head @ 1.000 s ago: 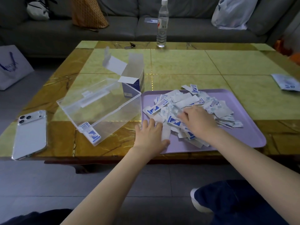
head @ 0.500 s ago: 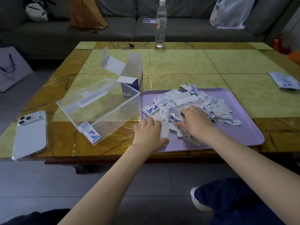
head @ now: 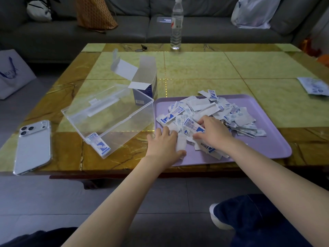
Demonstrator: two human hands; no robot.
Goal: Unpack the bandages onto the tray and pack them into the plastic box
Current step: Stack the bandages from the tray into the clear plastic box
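Bandages (head: 204, 111) lie heaped on the lilac tray (head: 267, 139) at centre right of the frame, and only a couple sit in the near corner of the clear plastic box (head: 110, 120) just left of the tray. The left hand (head: 165, 143) lies flat, fingers straight, on loose bandages at the tray's near left corner. The right hand (head: 213, 131) has its fingers curled into the near side of the heap; whether they have closed on any I cannot tell. The step looks like gathering a batch. It would go best by squaring several bandages into one aligned stack against the flat left hand, then carrying them low across the short gap and laying them flat beside those in the box
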